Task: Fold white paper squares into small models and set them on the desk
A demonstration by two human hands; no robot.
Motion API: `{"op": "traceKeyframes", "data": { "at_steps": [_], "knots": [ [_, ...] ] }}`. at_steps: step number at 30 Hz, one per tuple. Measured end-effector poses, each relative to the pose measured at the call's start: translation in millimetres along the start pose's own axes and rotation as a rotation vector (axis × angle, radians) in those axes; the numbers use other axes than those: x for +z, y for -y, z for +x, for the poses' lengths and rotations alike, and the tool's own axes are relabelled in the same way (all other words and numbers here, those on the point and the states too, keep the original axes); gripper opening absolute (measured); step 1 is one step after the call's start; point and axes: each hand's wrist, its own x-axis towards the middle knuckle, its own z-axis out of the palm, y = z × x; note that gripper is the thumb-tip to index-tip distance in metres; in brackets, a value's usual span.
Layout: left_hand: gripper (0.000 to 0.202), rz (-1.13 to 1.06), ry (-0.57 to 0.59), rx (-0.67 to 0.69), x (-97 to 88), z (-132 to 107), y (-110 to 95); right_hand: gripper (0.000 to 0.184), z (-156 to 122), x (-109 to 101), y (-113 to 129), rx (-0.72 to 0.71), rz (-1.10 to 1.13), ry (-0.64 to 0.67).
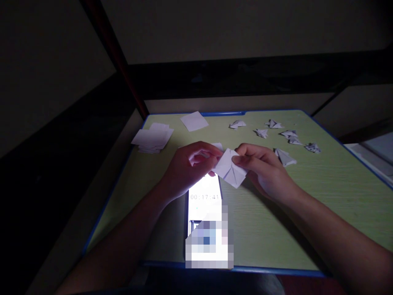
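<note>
A partly folded white paper square (229, 169) is held in the air between both hands, above a lit phone (205, 200) lying on the green table (322, 184). My left hand (190, 166) pinches its left corner with fingers curled. My right hand (260, 168) grips its right side, thumb and fingers closed on the folds. The phone's screen shows a running timer and glows under the paper.
Several finished folded paper figures (284, 157) lie scattered at the table's far right. A stack of blank white squares (152, 138) sits at the far left, one loose sheet (194, 121) behind it. The table has a blue rim (245, 269). Dark surroundings.
</note>
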Motion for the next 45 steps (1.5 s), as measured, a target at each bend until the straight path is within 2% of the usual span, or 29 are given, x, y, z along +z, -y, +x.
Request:
{"op": "traceKeyframes", "data": {
  "at_steps": [12, 19, 25, 38, 45],
  "knots": [
    [0.015, -0.100, 0.138, 0.033, -7.7, -2, -4, 0.016, 0, -1, -3, 0.008, -0.003, -0.005],
    [0.026, -0.090, 0.180, -0.053, -7.4, -5, -6, 0.017, 1, -1, -2, -0.012, -0.022, 0.009],
    [0.032, -0.184, 0.268, -0.043, -6.9, -6, -5, 0.018, 1, 0, -3, -0.016, -0.022, 0.026],
    [0.014, -0.008, 0.153, -0.046, -2.1, -4, -9, 0.019, -1, 0, -1, -0.046, -0.078, 0.064],
    [0.008, 0.053, 0.085, -0.030, 0.9, -3, -8, 0.020, 0, 5, 1, -0.040, -0.193, 0.074]
  ]
}}
